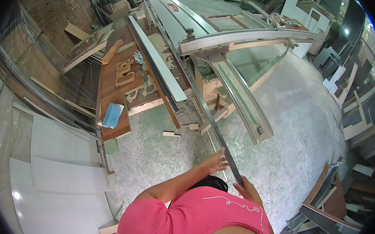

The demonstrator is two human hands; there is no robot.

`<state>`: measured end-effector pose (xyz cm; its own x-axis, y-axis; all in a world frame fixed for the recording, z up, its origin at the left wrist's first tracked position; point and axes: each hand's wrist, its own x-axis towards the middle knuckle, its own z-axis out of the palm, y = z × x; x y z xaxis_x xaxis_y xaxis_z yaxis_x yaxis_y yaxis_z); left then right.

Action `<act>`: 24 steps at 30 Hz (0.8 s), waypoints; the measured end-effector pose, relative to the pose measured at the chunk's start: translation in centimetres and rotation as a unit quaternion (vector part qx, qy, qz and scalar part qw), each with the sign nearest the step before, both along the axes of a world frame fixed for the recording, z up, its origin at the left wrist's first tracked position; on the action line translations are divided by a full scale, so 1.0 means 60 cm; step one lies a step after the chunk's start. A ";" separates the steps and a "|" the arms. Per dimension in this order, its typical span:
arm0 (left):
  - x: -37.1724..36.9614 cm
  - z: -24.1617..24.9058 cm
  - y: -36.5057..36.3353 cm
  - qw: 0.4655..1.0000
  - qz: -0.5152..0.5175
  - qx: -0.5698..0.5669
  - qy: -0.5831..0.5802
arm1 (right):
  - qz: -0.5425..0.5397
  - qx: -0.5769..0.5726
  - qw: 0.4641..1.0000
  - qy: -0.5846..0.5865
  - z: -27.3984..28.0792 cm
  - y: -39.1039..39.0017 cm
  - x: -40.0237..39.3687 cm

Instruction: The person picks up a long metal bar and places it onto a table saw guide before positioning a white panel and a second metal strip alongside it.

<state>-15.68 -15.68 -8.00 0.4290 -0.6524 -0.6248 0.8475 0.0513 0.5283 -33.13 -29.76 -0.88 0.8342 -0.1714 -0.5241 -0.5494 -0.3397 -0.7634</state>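
A long, narrow dark strip [219, 134] runs from in front of my body toward the saw table, with its far part alongside the table's left edge. My right hand [249, 191] is closed around its near end. A little farther up, my left hand [214, 161] holds the strip from the left side, thumb above and fingers below; part of the grip is hidden behind the strip. Ahead of my hands stands the long saw table [179, 18] with its cross fence [251, 36] and a lower metal rail arm [241, 97].
Left of the strip, a wooden bench [107, 101] carries a white strip [159, 60], a push block [125, 73] and a blue packet [113, 115]. Offcuts [171, 134] lie on the floor. White panels [57, 197] lean at left; scrap boards [326, 198] pile at right.
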 end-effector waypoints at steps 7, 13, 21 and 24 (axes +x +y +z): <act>-0.034 -0.006 -0.042 0.998 0.048 0.037 0.028 | 0.053 0.036 0.998 -0.019 -0.050 0.006 0.045; -0.012 -0.030 -0.048 0.994 0.060 0.084 -0.029 | 0.014 -0.004 1.000 0.001 -0.088 -0.069 -0.117; 0.072 -0.037 -0.046 0.984 0.086 0.129 -0.084 | -0.104 0.166 0.979 0.048 -0.286 -0.121 -0.322; 0.095 -0.021 -0.052 0.982 0.090 0.141 -0.083 | -0.116 0.180 0.976 0.045 -0.271 -0.110 -0.319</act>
